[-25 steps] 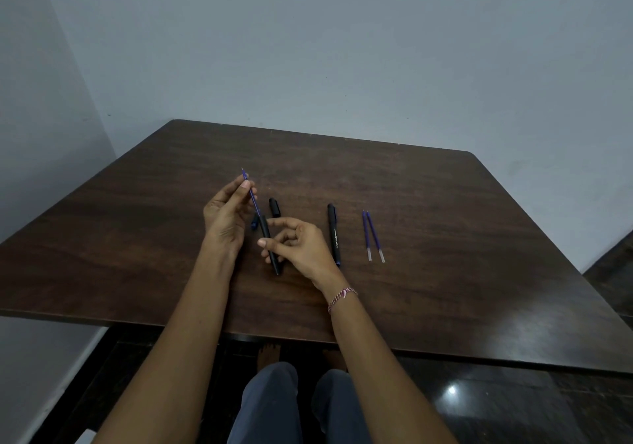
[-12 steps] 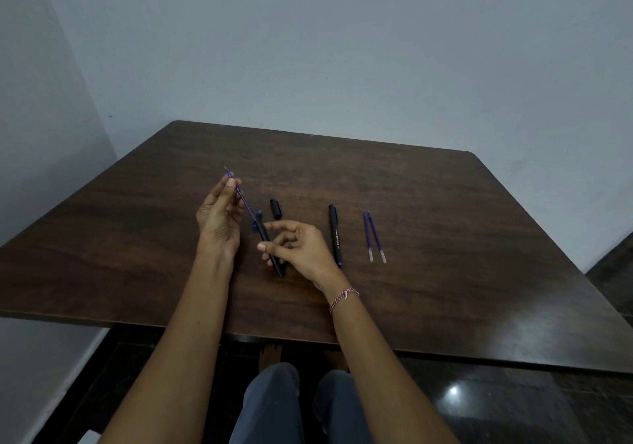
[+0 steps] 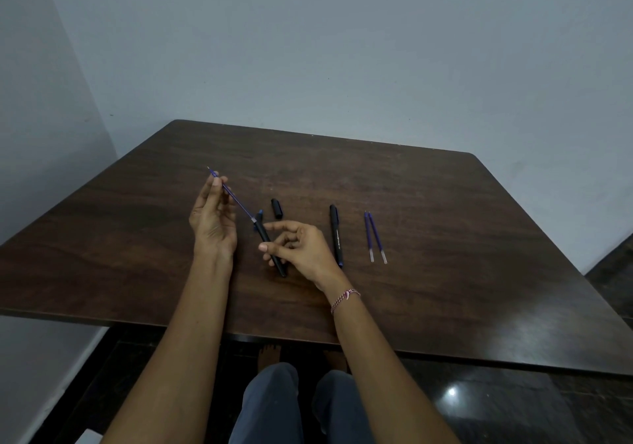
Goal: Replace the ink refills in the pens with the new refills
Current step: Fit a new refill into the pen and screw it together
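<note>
2 hands (image 3: 214, 224) (image 3: 301, 250) grip—left refill (image 3: 236, 198), right barrel (image 3: 270, 251) (pinched).

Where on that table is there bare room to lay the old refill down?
Bare wood lies left of the left hand, beyond the pen cap to the far edge, and right of the two new refills. It is crowded between the right hand and the capped pen.

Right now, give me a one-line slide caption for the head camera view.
Left hand draws the old refill from the pen barrel held by the right hand; two new refills wait nearby.
</note>
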Action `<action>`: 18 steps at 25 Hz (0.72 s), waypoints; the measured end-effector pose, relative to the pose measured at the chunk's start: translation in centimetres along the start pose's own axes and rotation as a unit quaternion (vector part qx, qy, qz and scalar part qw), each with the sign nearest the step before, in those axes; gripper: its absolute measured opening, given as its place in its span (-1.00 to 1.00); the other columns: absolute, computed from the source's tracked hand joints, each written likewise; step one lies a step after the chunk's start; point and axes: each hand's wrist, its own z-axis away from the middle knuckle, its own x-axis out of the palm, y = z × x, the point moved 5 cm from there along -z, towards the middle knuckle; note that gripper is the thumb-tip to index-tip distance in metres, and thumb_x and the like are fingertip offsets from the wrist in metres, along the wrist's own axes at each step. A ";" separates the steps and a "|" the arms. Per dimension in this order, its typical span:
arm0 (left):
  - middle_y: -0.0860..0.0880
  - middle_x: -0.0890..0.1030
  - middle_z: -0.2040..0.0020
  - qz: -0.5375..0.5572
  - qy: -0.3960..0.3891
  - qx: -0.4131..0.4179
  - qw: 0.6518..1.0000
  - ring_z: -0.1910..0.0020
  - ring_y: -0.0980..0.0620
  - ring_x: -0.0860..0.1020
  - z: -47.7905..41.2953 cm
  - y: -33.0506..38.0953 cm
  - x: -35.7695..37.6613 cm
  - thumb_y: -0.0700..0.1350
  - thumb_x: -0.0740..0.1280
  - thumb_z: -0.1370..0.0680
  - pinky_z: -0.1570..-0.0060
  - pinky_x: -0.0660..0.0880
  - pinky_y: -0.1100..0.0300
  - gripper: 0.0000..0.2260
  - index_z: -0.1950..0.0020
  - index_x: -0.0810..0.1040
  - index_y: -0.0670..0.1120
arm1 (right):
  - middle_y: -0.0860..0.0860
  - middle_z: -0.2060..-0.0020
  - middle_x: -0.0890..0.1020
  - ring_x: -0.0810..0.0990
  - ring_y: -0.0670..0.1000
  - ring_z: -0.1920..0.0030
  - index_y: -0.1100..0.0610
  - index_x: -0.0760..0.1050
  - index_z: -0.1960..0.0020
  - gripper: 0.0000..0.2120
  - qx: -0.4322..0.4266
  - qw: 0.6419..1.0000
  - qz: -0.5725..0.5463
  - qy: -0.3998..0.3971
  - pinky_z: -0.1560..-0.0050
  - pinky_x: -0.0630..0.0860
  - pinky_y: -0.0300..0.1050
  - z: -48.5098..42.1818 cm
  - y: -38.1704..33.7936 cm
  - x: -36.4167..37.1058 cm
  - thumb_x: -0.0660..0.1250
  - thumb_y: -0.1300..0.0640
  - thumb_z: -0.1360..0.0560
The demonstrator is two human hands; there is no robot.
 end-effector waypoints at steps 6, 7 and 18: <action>0.03 0.69 0.28 0.057 0.027 0.007 0.998 0.26 0.19 0.64 -0.1 0.1 -0.5 -0.29 0.35 -0.51 0.21 0.55 0.37 -0.90 0.05 0.58 -0.11 | 0.01 0.30 0.70 0.68 -0.03 0.28 0.04 0.54 -0.16 -0.65 0.001 1.000 -0.003 0.002 0.19 0.59 -0.24 0.0 0.0 -0.1 0.49 0.12 -0.40; 0.03 0.69 0.28 0.062 0.028 0.007 0.998 0.26 0.19 0.64 -0.1 0.2 -0.6 -0.29 0.35 -0.51 0.20 0.55 0.37 -0.90 0.05 0.58 -0.11 | 0.01 0.30 0.70 0.68 -0.03 0.28 0.04 0.54 -0.16 -0.66 0.001 1.000 -0.005 0.003 0.18 0.60 -0.21 0.0 0.0 0.0 0.49 0.12 -0.40; 0.01 0.68 0.26 0.087 0.039 0.001 0.995 0.25 0.17 0.63 -0.7 0.5 -0.9 -0.30 0.35 -0.50 0.21 0.56 0.35 -0.90 0.02 0.59 -0.16 | -0.01 0.33 0.69 0.67 -0.06 0.29 0.05 0.52 -0.13 -0.68 -0.014 0.997 -0.057 0.040 0.26 0.51 -0.30 0.2 -0.6 -0.5 0.48 0.16 -0.41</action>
